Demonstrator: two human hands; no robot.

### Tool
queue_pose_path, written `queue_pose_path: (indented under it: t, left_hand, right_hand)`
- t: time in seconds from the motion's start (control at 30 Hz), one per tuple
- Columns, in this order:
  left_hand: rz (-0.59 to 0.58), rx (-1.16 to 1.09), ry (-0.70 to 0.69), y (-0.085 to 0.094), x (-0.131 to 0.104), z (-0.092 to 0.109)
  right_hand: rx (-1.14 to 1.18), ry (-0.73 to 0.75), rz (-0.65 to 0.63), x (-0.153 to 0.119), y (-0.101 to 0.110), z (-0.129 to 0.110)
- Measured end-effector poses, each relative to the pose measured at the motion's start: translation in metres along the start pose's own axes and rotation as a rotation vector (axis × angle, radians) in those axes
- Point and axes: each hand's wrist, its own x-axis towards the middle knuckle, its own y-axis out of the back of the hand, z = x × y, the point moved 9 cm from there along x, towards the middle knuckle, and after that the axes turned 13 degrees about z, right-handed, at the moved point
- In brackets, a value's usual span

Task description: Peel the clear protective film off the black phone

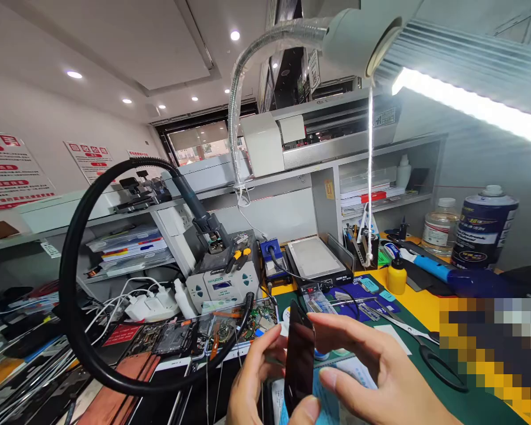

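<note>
A dark, glossy smartphone (300,357) stands tilted on edge between my two hands, low in the middle of the view. Along its left side are the fingers of my left hand (254,378), with the thumb at the lower end of the phone. My right hand (380,366) grips it from the other side, index finger at the upper edge and thumb lower down. Beneath the phone lie a light-blue printed packet (327,401) and part of the green mat (464,378).
A black hose (66,283) loops from a hot-air station (223,283) on the left, above loose phone parts. Behind stands a flat heating plate (316,258). Black-handled scissors (442,366), a yellow bottle (396,277) and a spray can (484,230) are on the right. A lamp (363,41) hangs overhead.
</note>
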Motion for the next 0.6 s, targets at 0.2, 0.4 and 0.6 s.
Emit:
queue_pose_path:
  t: [0.2, 0.4, 0.6]
  left_hand:
    - [0.165, 0.315, -0.205, 0.005, -0.005, 0.012]
    - [0.283, 0.468, -0.338, 0.002, -0.008, 0.035]
    - [0.309, 0.394, -0.376, 0.007, -0.007, 0.04]
  right_hand:
    - [-0.128, 0.071, 0.018, 0.003, 0.002, 0.0]
    - [-0.168, 0.062, 0.0, 0.005, 0.001, 0.01]
    - [-0.213, 0.073, 0.06, 0.005, 0.007, 0.014]
